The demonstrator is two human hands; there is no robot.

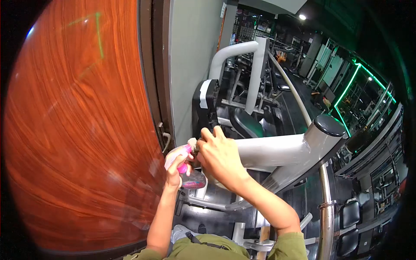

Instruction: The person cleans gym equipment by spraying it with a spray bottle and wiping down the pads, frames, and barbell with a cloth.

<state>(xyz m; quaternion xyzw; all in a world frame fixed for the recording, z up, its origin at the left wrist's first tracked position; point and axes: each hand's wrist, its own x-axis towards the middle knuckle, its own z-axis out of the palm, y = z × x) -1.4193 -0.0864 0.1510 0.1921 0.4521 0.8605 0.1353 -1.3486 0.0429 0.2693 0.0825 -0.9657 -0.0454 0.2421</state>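
Observation:
My left hand (174, 164) is wrapped round the pink neck and trigger of a spray bottle (193, 179), whose dark, see-through body hangs below my fingers. Close beside the sprayer head is my right hand (219, 157), its fingers curled at the end of a thick grey machine arm (273, 150). Whatever those fingers hold is hidden behind the hand. Just beyond them stands the machine's black housing (204, 102), with a white label (204, 93) on it.
A glossy wooden door (82, 130) with a metal handle (166, 138) fills the left side. To the right, a grey post with a black cap (329, 125) rises close by, near a metal rail (326, 208). Black padded seats (246, 123) and gym machines stand beyond.

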